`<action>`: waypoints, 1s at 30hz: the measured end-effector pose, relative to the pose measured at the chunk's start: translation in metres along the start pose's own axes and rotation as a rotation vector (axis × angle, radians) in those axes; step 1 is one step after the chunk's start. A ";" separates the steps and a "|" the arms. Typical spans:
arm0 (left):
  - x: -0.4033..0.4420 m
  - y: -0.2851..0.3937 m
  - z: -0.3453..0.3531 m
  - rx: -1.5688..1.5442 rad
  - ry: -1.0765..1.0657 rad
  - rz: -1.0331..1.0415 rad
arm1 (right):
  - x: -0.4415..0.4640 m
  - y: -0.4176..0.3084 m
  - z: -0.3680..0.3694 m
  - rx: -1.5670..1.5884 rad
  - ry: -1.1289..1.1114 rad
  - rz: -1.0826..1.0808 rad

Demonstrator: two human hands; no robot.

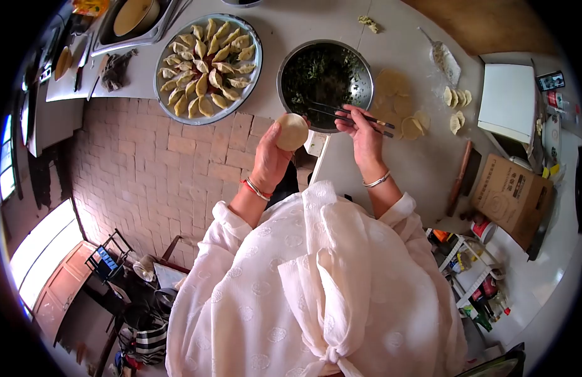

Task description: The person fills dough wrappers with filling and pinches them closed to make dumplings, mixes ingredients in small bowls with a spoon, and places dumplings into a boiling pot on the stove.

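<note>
My left hand (272, 154) holds a round, pale dumpling wrapper (292, 132) flat near the front of the counter, thumb over its edge. In my right hand (365, 139) is a pair of dark chopsticks (382, 127), their tips reaching into a steel bowl (369, 88). Chopped green filling (322, 69) lies in that bowl, mostly toward its far side and walls. Left of the bowl stands a round enamel tray (258, 66) with rings of folded dumplings (203, 81). Several loose wrappers (394, 94) overlap on the counter to the right of the bowl.
A scoop (445, 61) with flour lies at the back right, near small dough pieces (457, 97). A rolling pin (460, 173) rests on the right, beside a cardboard box (512, 195). A sink basin (102, 45) is at the far left. Brick floor (146, 157) shows below the counter.
</note>
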State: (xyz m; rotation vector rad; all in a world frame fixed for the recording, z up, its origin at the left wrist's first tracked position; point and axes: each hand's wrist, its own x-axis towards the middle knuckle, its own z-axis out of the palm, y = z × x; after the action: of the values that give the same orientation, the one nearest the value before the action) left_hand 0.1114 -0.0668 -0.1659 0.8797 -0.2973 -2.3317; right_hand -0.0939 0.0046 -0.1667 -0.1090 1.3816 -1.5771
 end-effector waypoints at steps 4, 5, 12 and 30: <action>-0.003 0.004 0.003 0.028 -0.001 -0.012 | 0.009 0.002 0.009 0.065 0.021 0.020; -0.004 0.005 0.002 0.028 0.005 -0.012 | 0.010 0.002 0.010 0.085 0.026 0.027; -0.013 0.024 -0.002 0.058 0.045 0.113 | 0.018 -0.003 -0.001 0.226 0.016 0.067; 0.066 0.005 0.060 -0.110 -0.020 0.016 | -0.048 -0.069 0.003 -0.179 -0.024 -0.436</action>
State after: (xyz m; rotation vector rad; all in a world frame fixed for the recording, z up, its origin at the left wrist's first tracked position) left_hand 0.0357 -0.1122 -0.1536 0.7980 -0.1819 -2.3190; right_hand -0.1089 0.0256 -0.0873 -0.5683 1.5499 -1.7903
